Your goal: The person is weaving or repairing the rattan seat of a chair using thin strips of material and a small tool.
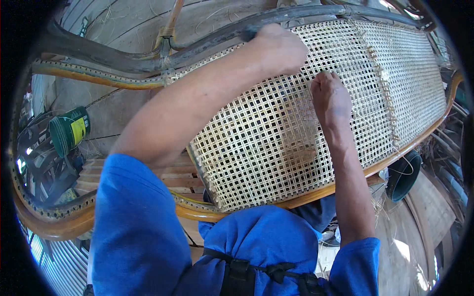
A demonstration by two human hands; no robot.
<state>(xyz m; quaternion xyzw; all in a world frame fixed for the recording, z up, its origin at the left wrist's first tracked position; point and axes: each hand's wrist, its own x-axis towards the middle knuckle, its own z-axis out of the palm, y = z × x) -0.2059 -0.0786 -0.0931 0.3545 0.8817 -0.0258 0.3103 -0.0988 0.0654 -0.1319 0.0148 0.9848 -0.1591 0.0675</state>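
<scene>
A woven cane panel (247,143) with an open lattice stretches across a curved wooden frame (195,212) in front of me. My left hand (282,48) is a closed fist over the panel's far edge. A short dark thing (249,33) juts from its left side; motion blur and the fist hide what kind it is. Closer to me, my right hand (334,98) is closed, with its curled fingers against the weave. Whatever those fingers hold, if anything, is hidden. A tied seam (382,81) crosses the panel to the right of this hand.
A dark wooden rail (217,39) runs along the far side. On the floor at left lies a green bucket (70,130) with a yellow label. A dark green container (404,175) stands at the right. Slats (140,172) and loose cane strips are around the frame.
</scene>
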